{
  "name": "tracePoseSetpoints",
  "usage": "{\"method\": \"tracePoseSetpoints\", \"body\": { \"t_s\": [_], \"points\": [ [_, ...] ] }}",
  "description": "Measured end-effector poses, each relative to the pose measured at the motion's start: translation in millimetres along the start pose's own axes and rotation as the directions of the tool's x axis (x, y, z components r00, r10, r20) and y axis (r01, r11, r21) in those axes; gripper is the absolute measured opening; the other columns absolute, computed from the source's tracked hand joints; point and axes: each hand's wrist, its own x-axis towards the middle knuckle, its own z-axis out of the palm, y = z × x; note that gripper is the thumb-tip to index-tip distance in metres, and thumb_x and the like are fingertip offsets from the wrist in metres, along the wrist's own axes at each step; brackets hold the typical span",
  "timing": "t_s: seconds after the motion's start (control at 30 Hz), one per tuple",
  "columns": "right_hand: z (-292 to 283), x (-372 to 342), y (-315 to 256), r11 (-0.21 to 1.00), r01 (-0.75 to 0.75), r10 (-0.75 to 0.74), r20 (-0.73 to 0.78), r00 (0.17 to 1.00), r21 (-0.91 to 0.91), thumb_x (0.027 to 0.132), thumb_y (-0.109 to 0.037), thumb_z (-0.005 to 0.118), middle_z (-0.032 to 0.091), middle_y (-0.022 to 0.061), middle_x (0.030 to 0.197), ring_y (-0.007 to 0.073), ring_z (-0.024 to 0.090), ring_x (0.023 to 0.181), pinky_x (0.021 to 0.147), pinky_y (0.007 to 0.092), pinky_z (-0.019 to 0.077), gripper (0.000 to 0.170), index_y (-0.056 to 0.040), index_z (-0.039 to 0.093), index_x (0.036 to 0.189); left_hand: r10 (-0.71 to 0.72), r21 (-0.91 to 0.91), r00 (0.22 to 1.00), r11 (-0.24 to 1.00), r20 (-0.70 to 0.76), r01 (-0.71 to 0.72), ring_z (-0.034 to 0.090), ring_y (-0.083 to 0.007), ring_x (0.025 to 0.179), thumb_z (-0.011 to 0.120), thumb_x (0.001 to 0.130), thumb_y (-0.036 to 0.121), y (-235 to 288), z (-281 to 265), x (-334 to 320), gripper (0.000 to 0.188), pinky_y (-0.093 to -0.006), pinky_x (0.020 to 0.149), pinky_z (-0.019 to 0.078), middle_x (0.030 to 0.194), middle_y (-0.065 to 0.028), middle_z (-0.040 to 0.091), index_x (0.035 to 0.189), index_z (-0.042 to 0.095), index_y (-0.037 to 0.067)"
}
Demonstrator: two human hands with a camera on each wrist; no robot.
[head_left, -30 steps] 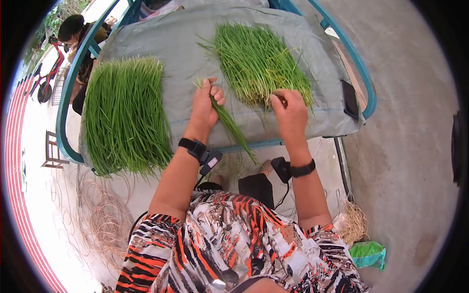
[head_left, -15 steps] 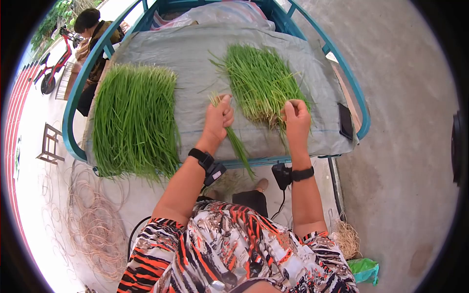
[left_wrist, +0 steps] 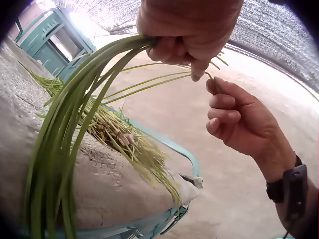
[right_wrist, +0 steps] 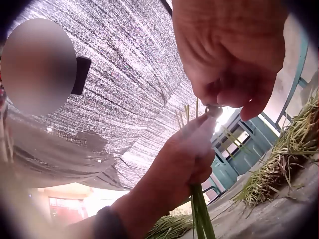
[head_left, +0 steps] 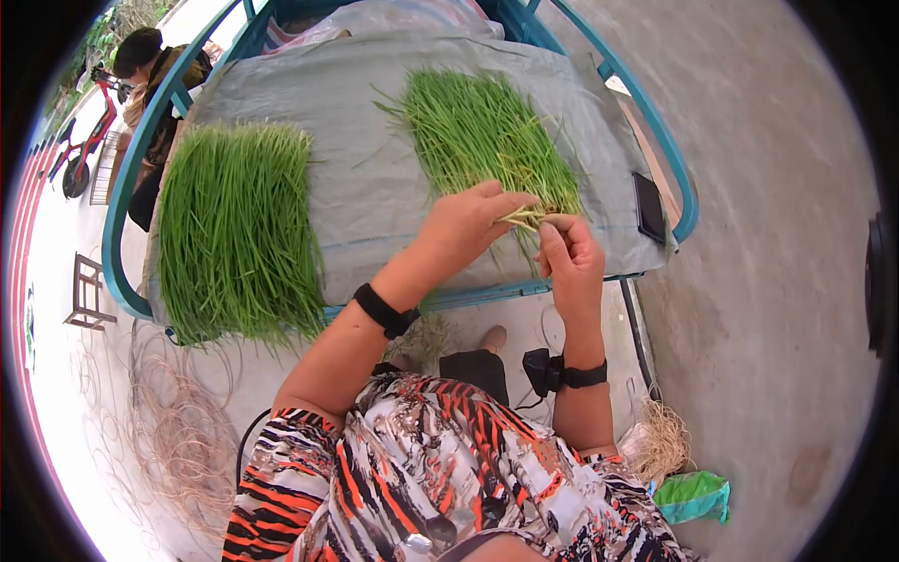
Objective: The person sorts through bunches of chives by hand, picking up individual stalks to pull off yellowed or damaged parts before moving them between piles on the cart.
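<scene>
A teal-railed cart [head_left: 110,248] fills the upper head view, from nine o'clock round past twelve to between two and three. A grey sheet [head_left: 361,192] covers its bed. Beyond the rail, near ten, stands a red two-wheeler [head_left: 92,140], with another person [head_left: 183,70] also at ten, partly hidden by the rail. On the sheet, the larger pile of green stalks [head_left: 234,229] lies between nine and ten, its blades hanging over the front edge; the looser pile of green stalks [head_left: 487,131] lies just past twelve. On the floor, a tangle of pale cord [head_left: 187,421] spreads at eight. A tan fibre bundle [head_left: 660,440] sits at four, touching or just beside a green bag [head_left: 693,496].

In the left wrist view, a small bunch of stalks [left_wrist: 46,164] droops from twelve toward seven. The left hand [head_left: 464,225], at twelve in the head view, has its grip closed round this bunch. The right hand [head_left: 573,262], at three, has its grip pinched at a thin stalk's end [left_wrist: 209,75], just beside the left fingertips. A dark phone-like slab [head_left: 647,206] lies on the sheet toward two.
</scene>
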Motion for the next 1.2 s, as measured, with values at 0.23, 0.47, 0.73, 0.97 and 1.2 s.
{"method": "tracePoseSetpoints", "body": {
  "t_s": [0.23,0.47,0.73,0.97,1.2],
  "points": [
    [-13.0,-13.1,6.3,0.845,0.245,-0.238,0.077,0.968,-0.476,0.085,-0.009,0.061,0.051,0.0048,0.062,0.0091,0.048,0.055,0.051,0.0261,0.0389,0.010,-0.0019,0.060,0.091,0.130,0.183,0.958,0.967,0.254,-0.180,0.059,-0.0261,0.066,0.059,0.077,0.010,13.7,-4.2,-3.1,0.022,-0.0340,0.051,0.0467,0.077,-0.0050,0.052,0.098,0.058,0.015],
    [-45.8,-30.8,9.2,0.900,0.136,-0.101,0.104,0.989,-0.413,0.088,-0.010,0.057,0.050,0.0022,0.063,0.0064,0.047,0.056,0.050,0.0237,0.0383,0.008,-0.0019,0.060,0.088,0.026,0.163,0.924,0.982,0.381,-0.095,0.059,-0.0316,0.071,0.058,0.078,0.009,16.7,-21.8,-9.9,0.022,-0.0391,0.058,0.0474,0.081,-0.0090,0.052,0.099,0.056,0.014],
    [-50.5,-30.2,23.7,0.961,0.262,-0.270,-0.100,0.958,-0.094,0.093,-0.020,0.053,0.053,0.0006,0.078,0.0056,0.048,0.070,0.062,0.0191,0.0385,0.024,0.0001,0.054,0.106,-0.445,-0.585,0.858,0.636,0.254,0.503,0.035,-0.0058,0.048,0.051,0.095,0.020,53.0,-61.0,-6.1,0.016,-0.0226,0.043,0.0275,0.058,0.0051,0.040,0.097,0.058,0.006],
    [21.3,-35.0,0.4,0.979,0.044,-0.090,0.228,0.970,0.201,0.094,-0.028,0.052,0.051,-0.0018,0.073,0.0039,0.047,0.065,0.066,0.0182,0.0412,0.029,-0.0024,0.053,0.107,-0.535,-0.808,0.709,0.081,0.459,0.584,0.025,-0.0019,0.043,0.050,0.095,0.023,64.2,-37.5,-10.0,0.021,-0.0202,0.039,0.0193,0.055,0.0082,0.034,0.099,0.057,0.003],
    [25.6,-40.1,18.2,0.932,-0.304,0.227,0.338,0.913,0.195,0.098,-0.025,0.045,0.037,-0.0062,0.050,0.0034,0.033,0.041,0.054,0.0216,0.0451,0.022,-0.0065,0.052,0.087,-0.636,-0.830,0.690,0.135,0.346,0.541,0.026,-0.0020,0.043,0.052,0.094,0.020,38.0,-26.1,-22.2,0.019,-0.0199,0.038,0.0188,0.055,0.0082,0.034,0.099,0.057,0.003]
  ]
}}
